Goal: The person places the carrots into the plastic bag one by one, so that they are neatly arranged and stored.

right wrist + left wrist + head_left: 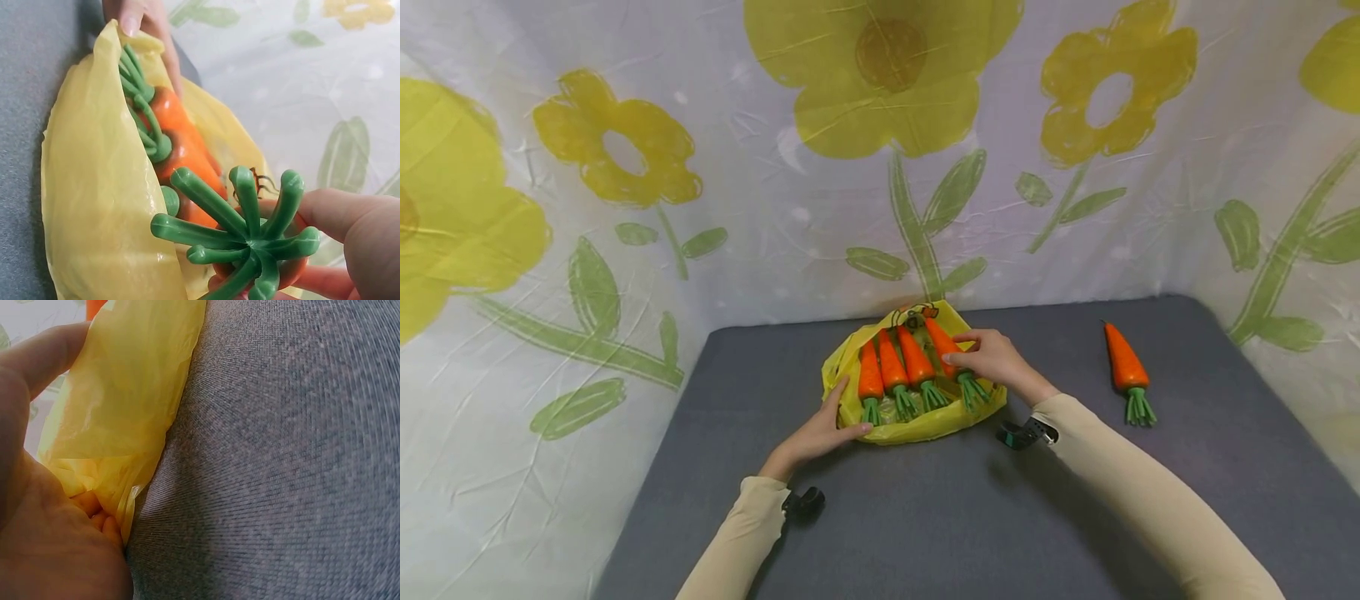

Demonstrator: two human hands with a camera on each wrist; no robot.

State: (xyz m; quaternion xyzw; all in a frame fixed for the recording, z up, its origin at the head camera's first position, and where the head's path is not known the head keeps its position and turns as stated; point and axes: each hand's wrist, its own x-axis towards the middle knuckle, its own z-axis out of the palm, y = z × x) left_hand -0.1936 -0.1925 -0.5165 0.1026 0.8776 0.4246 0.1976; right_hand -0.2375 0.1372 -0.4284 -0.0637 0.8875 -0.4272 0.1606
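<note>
A yellow plastic bag [917, 431] lies with its mouth spread, and three toy carrots [891, 364] with green tops rest side by side in it. My left hand [818, 435] grips the bag's left side, thumb over the near rim; in the left wrist view the fingers curl against the yellow plastic [125, 394]. Over the bag's right part, my right hand [997, 363] holds a fourth carrot [942, 339] between thumb and fingers. Its green top [253, 240] faces the right wrist camera, beside the carrots in the bag.
Another toy carrot [1126, 360] lies on the grey table [910, 525] to the right, its green top toward me. Behind the table and at both sides hangs a white cloth [760, 167] with yellow flowers. Some dark cord [913, 317] shows at the bag's far edge.
</note>
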